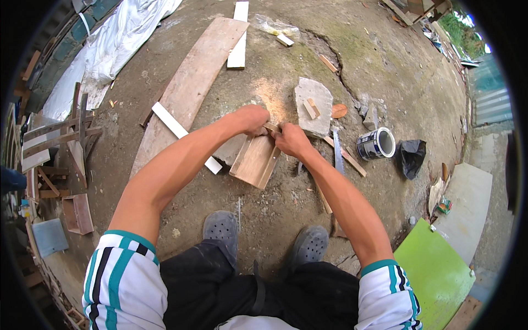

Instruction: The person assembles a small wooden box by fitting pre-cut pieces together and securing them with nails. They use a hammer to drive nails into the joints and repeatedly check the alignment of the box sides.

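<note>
A shallow wooden box (pixel 254 160) with low side walls sits on the ground in front of my feet. My left hand (pixel 253 119) is closed at its far end, with the fingers curled round one end of a small wood strip (pixel 270 127). From the other side, my right hand (pixel 291 139) pinches the same strip at the box's far right corner. The strip lies across the box's far end. My fingers cover most of it, so whether it touches the walls cannot be seen.
A long plank (pixel 190 82) and a white strip (pixel 179 129) lie to the left. On the right are a stone slab (pixel 314 104) with small wood pieces, a saw blade (pixel 337 151), a paint can (pixel 375 144), a black plastic bag (pixel 412 158) and a green board (pixel 434 269).
</note>
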`<control>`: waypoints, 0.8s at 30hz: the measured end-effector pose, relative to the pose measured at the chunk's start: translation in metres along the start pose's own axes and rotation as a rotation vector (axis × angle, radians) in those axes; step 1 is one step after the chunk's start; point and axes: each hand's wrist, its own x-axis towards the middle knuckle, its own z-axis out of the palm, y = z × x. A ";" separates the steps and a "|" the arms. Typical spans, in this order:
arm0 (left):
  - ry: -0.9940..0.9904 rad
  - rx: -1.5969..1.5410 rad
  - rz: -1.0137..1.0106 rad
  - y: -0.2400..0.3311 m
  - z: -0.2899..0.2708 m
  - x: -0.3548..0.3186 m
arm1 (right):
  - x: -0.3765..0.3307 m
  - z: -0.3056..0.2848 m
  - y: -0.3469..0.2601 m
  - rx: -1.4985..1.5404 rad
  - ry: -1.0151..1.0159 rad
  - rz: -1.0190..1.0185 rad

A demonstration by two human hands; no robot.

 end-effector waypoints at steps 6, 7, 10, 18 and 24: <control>0.207 -0.227 -0.081 0.004 0.015 -0.013 | 0.000 0.005 0.011 0.054 0.029 -0.038; 0.253 -0.279 -0.122 0.005 0.020 -0.017 | 0.001 0.005 0.015 0.059 0.036 -0.076; 0.347 -0.473 -0.237 0.013 0.041 -0.029 | 0.001 0.001 0.012 -0.006 -0.044 -0.049; 0.487 -0.647 -0.219 0.016 0.058 -0.039 | -0.004 -0.009 -0.001 0.043 0.013 -0.158; 0.517 -0.698 -0.175 0.012 0.064 -0.035 | -0.002 0.009 0.004 0.077 0.134 -0.167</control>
